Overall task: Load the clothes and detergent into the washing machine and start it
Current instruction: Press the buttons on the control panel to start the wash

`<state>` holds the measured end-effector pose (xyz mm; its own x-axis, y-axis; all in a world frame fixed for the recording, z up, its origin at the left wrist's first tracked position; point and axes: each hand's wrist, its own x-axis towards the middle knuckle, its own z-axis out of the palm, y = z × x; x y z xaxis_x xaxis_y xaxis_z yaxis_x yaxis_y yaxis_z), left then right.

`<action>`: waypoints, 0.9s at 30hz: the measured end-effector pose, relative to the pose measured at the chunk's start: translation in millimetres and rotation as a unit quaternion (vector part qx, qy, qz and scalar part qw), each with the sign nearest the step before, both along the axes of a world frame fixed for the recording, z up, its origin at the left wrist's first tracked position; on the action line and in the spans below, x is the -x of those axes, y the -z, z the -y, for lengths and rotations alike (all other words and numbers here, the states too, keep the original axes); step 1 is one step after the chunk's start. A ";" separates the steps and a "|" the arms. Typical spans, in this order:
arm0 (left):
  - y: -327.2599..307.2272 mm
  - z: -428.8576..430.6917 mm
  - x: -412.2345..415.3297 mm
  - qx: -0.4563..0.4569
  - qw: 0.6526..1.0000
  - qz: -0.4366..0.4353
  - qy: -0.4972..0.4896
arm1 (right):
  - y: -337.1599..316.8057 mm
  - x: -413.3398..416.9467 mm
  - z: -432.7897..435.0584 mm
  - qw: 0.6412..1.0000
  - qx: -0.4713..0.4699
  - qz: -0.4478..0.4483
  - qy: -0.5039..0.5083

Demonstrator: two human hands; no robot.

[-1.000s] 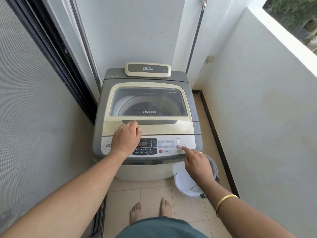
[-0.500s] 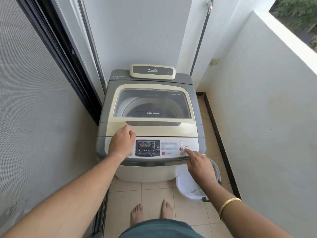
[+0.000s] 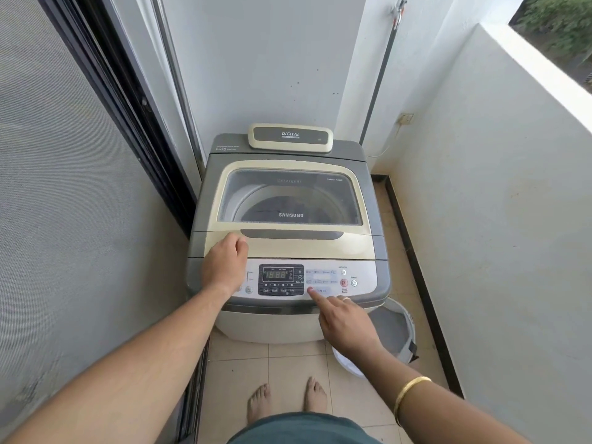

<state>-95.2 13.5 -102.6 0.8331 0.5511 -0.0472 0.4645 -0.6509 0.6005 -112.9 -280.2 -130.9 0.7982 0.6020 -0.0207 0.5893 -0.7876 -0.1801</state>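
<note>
Grey-and-cream top-loading washing machine between mesh door and white wall, glass lid shut, left hand loosely curled on panel edge, grasping nothing, right hand index fingertip extended onto lit control panel, grey bucket beside.

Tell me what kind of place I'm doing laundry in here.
It looks like a narrow home balcony used as a laundry corner. A top-loading washing machine stands at the far end, a low parapet wall on the right opens to greenery outside, and a sliding screen door runs along the left.
</note>
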 end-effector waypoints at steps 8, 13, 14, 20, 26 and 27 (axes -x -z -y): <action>7.0 -20.7 -0.5 0.003 0.999 -0.009 -0.050 | 5.7 -1.1 -15.0 1.000 0.023 0.005 -0.008; 8.4 -30.1 -3.6 0.016 0.998 -0.008 -0.066 | 12.3 3.9 -14.8 1.000 0.012 -0.005 0.008; 8.7 -32.0 -3.7 0.014 0.998 -0.014 -0.064 | 11.7 4.4 -15.8 1.000 0.022 -0.013 0.008; 7.6 -30.7 -3.2 -0.034 0.998 -0.038 -0.040 | 11.9 3.6 -18.0 0.999 -0.001 -0.023 0.037; 8.5 -28.6 -5.1 -0.069 0.996 -0.051 -0.031 | 7.5 1.3 -19.3 0.999 -0.013 -0.015 0.038; 8.1 -28.6 -5.2 -0.069 0.996 -0.052 -0.031 | 6.4 0.6 -21.2 0.999 -0.010 -0.014 0.037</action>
<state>-90.0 42.1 -110.7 0.7919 0.6085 -0.0517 0.5615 -0.6923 0.4532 -113.5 -259.0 -137.3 0.8397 0.5421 -0.0332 0.5242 -0.8249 -0.2116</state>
